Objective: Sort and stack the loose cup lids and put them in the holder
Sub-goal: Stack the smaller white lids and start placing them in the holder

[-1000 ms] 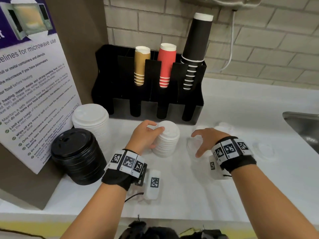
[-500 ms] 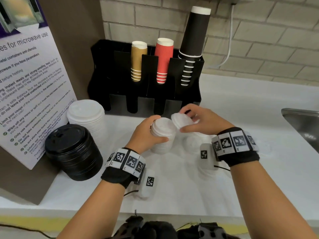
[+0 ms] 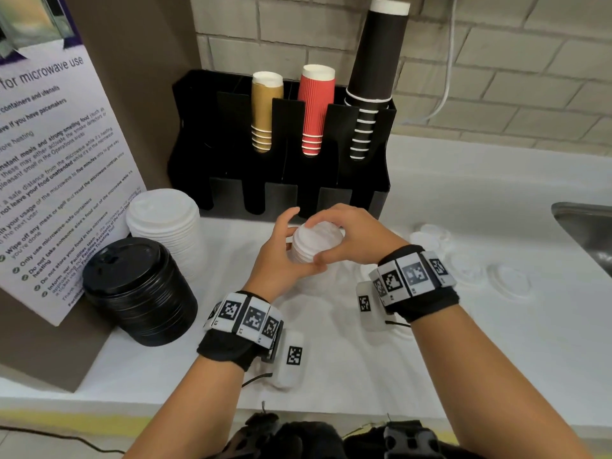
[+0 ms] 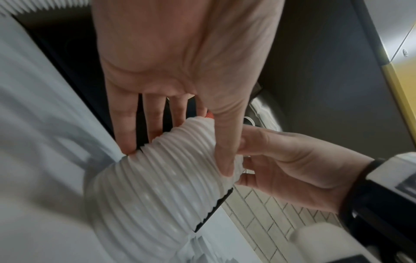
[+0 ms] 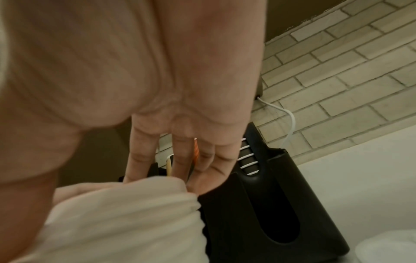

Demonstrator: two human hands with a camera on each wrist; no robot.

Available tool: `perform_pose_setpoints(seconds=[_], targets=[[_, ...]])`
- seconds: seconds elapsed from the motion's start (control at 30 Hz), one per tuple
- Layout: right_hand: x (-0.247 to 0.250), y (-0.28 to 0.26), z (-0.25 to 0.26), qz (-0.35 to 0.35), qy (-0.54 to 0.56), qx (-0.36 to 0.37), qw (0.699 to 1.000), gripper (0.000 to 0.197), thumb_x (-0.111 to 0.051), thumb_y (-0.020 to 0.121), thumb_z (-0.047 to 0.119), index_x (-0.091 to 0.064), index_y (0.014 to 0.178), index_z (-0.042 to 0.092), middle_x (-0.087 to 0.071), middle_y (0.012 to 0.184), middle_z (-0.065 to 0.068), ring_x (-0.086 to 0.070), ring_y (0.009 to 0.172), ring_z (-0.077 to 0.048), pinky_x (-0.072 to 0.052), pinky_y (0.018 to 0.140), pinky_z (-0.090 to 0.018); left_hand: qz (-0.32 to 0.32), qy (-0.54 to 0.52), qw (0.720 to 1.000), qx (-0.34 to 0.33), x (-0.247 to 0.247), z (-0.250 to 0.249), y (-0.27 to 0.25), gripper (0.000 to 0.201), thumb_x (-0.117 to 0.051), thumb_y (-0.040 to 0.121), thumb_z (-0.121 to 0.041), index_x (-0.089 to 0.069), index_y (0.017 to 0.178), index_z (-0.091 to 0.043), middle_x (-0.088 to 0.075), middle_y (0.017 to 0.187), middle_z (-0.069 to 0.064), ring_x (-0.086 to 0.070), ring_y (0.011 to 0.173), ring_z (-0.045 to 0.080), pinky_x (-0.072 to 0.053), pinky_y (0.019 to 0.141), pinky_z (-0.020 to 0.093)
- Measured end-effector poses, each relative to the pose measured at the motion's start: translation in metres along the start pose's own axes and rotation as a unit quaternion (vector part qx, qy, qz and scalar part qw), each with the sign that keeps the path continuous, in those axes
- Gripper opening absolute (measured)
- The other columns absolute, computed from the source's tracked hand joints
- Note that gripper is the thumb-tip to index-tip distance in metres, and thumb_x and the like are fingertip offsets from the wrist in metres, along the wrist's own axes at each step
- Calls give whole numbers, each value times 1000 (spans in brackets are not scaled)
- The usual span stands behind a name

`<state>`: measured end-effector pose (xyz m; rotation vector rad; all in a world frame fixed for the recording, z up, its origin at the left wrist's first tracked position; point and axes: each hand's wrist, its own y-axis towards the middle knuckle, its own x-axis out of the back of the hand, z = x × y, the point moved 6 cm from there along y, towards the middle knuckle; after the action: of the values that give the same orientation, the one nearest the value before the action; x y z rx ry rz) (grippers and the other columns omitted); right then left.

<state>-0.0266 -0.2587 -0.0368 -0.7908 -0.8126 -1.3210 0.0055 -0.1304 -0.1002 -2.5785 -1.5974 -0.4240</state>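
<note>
Capping the small stack [image 3: 313,246] is what the moment shows: a white lid that half a second ago was tilted in the right hand [image 3: 356,241] beside the stack now sits on its top, that hand's fingers curled over the rim, pressing it home. The left hand [image 3: 281,260] wraps the stack's ribbed side, thumb in front and fingers behind (the left wrist view shows this plainly). The stack stands on the counter [image 3: 331,342], just in front of the black holder [image 3: 374,200]. So one more loose lid is sorted, by my reading. More clear lids [image 3: 510,283] lie loose to the right, near the sink [image 3: 586,226]. At left, a taller white stack [image 3: 165,223] and a black stack [image 3: 139,289] wait, none yet in the holder.
</note>
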Motion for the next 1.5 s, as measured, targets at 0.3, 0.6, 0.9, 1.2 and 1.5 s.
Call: perform_pose_setpoints(seconds=[0.3,0.6,0.9,1.2,1.5], targets=[[0,-4,-7,-13,43,2,999,42,-76,78,30,-62,117,29,-56,119,1,-51,109,-15,-43,96,-29,4,-26,999,-28,-3,2,-3,56,-86,70,-13,-47,107,-31,-55,115,-19,-55,112,11,-52,89,29],[-3,-42,-84,10,6,-254,967,46,-69,84,31,-56,127,22,-52,132,-4,-51,118,-19,-40,95,-27,2,12,1000,-18,-2,-3,-3,48,-84,72,-21,-43,92,-33,-49,109,-26,-47,98,-6,-43,74,16],[-20,-40,-87,106,-52,-259,959,65,-80,71,13,-52,128,29,-38,114,-3,-53,109,-29,-50,88,-38,-16,39,999,-12,-6,-6,-3,46,-82,75,-25,-43,100,-26,-49,106,-22,-47,100,9,-42,72,17],[-14,-35,-92,72,-43,-248,965,52,-69,81,24,-46,127,31,-44,119,-5,-49,95,-23,-41,77,-33,-8,36,999,-7,-2,-6,2,58,-86,70,-22,-46,111,-25,-48,109,-23,-49,109,14,-41,76,15],[39,-21,-23,-167,145,-52,974,32,-76,75,25,-61,101,31,-52,112,1,-58,92,-14,-45,73,-17,-6,31,999,-5,4,-4,2,66,-89,65,-24,-55,122,-28,-57,117,-14,-50,99,-1,-39,77,12]])
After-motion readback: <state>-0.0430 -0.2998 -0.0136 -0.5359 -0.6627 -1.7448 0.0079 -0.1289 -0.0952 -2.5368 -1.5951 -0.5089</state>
